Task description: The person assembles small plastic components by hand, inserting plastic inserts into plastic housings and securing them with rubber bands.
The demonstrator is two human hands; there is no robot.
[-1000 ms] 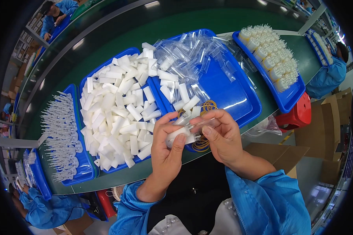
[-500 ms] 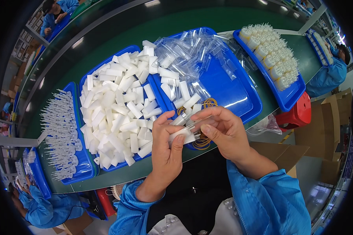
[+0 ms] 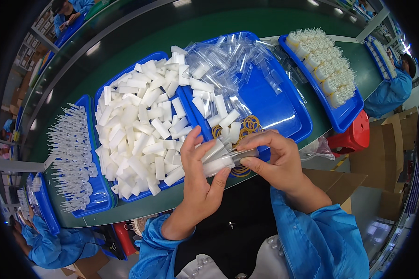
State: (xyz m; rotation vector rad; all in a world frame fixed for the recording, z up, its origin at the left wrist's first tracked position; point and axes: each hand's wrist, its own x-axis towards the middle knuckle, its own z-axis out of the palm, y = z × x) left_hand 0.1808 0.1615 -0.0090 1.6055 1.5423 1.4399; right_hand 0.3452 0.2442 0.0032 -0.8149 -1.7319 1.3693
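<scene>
Over the green counter's (image 3: 111, 216) near edge, my right hand (image 3: 284, 163) pinches a thin, clear plastic sleeve (image 3: 243, 155) at the end of a white rectangular foam-like block (image 3: 217, 166) cradled in my half-open left hand (image 3: 201, 181), apparently to keep both aligned.

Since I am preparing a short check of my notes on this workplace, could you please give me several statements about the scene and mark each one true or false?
1. The right hand holds a clear plastic piece. True.
2. The left hand is closed into a fist. False: the left hand has its fingers extended.
3. Yellow rubber bands lie near the hands. True.
4. The stool at the right is green. False: the stool is red.
5. Many white blocks lie in a heap left of the clear pieces. True.
</scene>
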